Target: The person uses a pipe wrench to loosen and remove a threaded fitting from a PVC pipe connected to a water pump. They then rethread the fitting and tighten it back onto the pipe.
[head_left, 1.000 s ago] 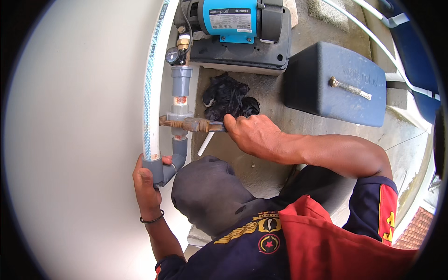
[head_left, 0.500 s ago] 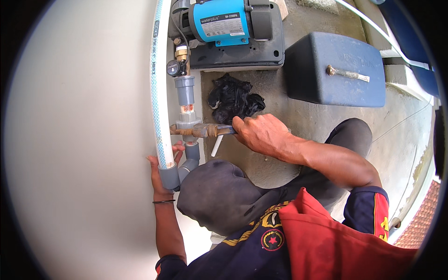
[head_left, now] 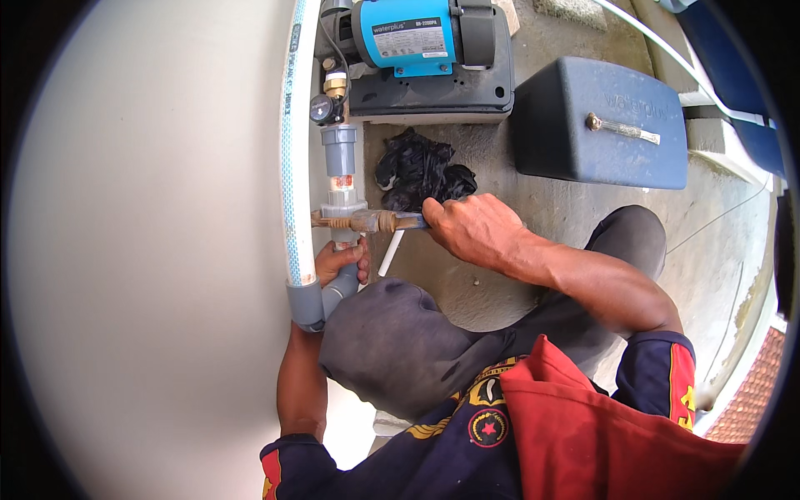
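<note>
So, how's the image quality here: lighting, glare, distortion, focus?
Head view: daylight looks soft, with the right hand and rusty wrench reading fairly sharp; head view: a patch beside the left forearm is washed out to near white; head view: a black fisheye rim cuts the corners, and the concrete floor's right-hand edge bows.

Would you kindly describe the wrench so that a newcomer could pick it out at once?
Find the blue-and-black pump at the top, then follow the line of grey fittings down the picture from its left end. At the pale grey collar, the wrench lies crosswise, its handle end in the right hand. Its rust-brown metal body sets it apart from those grey fittings.
</note>
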The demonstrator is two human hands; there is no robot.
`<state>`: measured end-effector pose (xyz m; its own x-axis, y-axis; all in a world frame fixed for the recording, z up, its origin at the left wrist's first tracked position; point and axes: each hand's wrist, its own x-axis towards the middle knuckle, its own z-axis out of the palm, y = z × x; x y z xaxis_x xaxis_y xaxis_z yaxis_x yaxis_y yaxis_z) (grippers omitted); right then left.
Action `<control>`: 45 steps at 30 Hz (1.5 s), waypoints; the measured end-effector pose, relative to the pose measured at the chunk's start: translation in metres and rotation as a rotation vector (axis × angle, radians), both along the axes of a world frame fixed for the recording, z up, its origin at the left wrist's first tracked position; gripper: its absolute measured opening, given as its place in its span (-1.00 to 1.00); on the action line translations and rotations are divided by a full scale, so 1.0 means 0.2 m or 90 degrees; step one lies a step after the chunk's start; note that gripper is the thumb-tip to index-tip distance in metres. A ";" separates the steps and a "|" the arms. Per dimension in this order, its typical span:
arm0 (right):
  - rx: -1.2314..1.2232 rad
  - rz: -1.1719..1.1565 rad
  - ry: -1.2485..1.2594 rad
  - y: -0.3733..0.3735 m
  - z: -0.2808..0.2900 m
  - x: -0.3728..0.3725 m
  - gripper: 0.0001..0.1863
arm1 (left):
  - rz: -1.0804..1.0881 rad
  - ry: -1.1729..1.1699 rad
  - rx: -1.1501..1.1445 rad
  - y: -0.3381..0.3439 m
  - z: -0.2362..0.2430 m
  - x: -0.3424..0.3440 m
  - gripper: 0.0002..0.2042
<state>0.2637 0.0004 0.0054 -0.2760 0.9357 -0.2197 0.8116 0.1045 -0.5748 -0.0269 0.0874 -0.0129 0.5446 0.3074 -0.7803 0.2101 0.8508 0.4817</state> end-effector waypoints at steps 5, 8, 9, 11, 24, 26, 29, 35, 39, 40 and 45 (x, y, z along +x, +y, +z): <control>-0.012 0.013 -0.008 0.01 0.02 0.02 -0.82 | 0.029 0.042 0.003 -0.02 -0.01 -0.01 -0.74; -0.019 0.017 -0.003 0.01 0.04 0.03 -0.86 | 0.040 0.023 0.000 -0.03 0.00 0.00 -0.75; -0.020 0.017 -0.003 0.01 0.04 0.03 -0.86 | 0.041 0.012 -0.005 -0.04 0.00 0.01 -0.75; -0.025 0.017 0.000 0.02 0.04 0.03 -0.86 | 0.053 0.014 -0.014 -0.04 0.01 0.01 -0.74; -0.063 0.017 0.009 0.04 0.01 0.05 -0.82 | 0.009 -0.068 -0.020 -0.03 -0.01 0.01 -0.77; -0.066 0.021 0.006 0.04 0.01 0.05 -0.82 | 0.017 -0.055 -0.019 -0.03 -0.01 0.01 -0.78; -0.070 0.029 0.000 0.04 0.01 0.06 -0.82 | 0.025 -0.052 -0.027 -0.04 -0.01 0.01 -0.78; -0.053 0.027 0.009 0.03 -0.02 0.06 -0.80 | 0.052 -0.084 -0.039 -0.06 -0.02 0.01 -0.77; -0.057 0.027 0.041 -0.02 -0.06 0.05 -0.79 | 0.000 -0.216 -0.102 -0.04 -0.04 0.01 -0.73; -0.062 0.023 0.031 0.01 -0.09 0.06 -0.79 | 0.004 -0.159 -0.067 -0.01 -0.05 0.02 -0.72; -0.018 0.017 0.076 0.01 -0.19 0.06 -0.74 | -0.011 -0.122 -0.043 -0.01 -0.03 0.01 -0.70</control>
